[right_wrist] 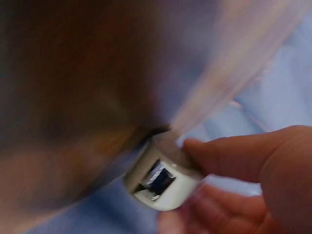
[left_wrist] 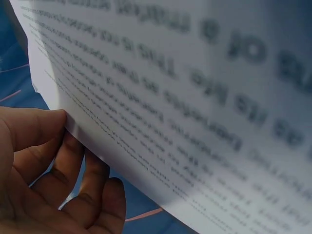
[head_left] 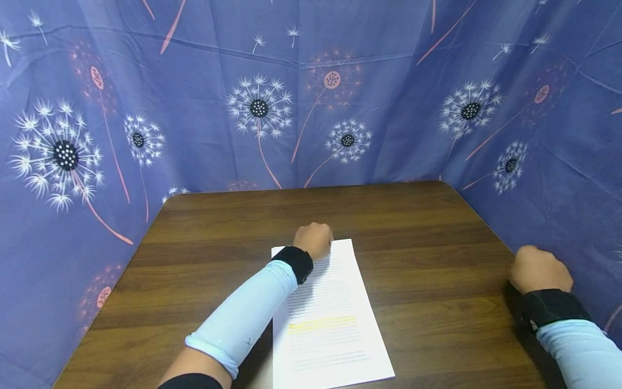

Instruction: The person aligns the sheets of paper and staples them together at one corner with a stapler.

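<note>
Printed paper with a yellow-highlighted band lies lengthwise at the front middle of the wooden table. At its far edge is my left hand; in the left wrist view, the thumb and fingers pinch the edge of the paper, which fills most of that view with its text. Off by the table's right edge, my right hand holds a small cream-white rounded thing with a dark rectangular opening and shiny metal inside. I cannot tell its kind. The head view hides it behind the hand.
The brown wooden table stretches to either side of the paper. A blue curtain with a dandelion print hangs along its back and both sides. Both forearms wear light blue sleeves and black wrist bands.
</note>
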A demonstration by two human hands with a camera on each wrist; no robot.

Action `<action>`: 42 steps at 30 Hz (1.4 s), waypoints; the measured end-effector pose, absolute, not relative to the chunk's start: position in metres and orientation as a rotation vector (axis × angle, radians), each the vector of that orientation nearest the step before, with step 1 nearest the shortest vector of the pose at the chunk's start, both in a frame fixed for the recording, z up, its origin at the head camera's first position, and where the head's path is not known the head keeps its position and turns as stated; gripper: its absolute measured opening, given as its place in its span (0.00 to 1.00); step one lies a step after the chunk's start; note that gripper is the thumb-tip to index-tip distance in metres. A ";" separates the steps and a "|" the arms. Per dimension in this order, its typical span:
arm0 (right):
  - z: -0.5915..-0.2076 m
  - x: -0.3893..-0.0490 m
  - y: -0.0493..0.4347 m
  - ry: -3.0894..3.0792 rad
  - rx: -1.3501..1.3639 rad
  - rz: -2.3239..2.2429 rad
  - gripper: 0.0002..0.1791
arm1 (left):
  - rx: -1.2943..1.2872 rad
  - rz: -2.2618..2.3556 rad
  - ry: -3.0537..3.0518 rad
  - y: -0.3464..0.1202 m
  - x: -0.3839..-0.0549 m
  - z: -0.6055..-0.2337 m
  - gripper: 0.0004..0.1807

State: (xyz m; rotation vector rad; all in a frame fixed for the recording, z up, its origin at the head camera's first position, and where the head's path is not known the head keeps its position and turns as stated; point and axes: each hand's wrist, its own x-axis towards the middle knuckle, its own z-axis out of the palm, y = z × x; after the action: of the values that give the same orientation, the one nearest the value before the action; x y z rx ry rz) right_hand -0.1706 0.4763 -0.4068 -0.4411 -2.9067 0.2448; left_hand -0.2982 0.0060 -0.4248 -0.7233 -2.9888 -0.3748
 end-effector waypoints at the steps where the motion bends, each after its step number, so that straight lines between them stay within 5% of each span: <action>1: -0.408 -0.174 0.470 -2.874 -0.378 0.266 0.12 | -0.730 -0.376 -2.982 0.006 -0.298 -0.425 0.10; 10: -0.414 -0.205 0.357 -2.699 0.213 0.452 0.16 | -0.797 -0.462 -2.942 0.008 -0.297 -0.419 0.10; 20: -0.420 -0.221 0.255 -2.747 0.459 0.542 0.17 | -0.819 -0.495 -2.968 0.011 -0.292 -0.416 0.10; 42: -0.423 -0.222 0.213 -2.735 0.569 0.468 0.19 | -0.703 -0.414 -3.054 0.012 -0.299 -0.423 0.11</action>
State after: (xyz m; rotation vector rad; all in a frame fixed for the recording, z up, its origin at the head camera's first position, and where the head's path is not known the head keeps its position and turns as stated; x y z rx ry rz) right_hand -0.2225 0.2132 -0.4230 0.5691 -2.7349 0.4677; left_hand -0.2986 0.0117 -0.4230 -0.7033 -3.0541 -0.4139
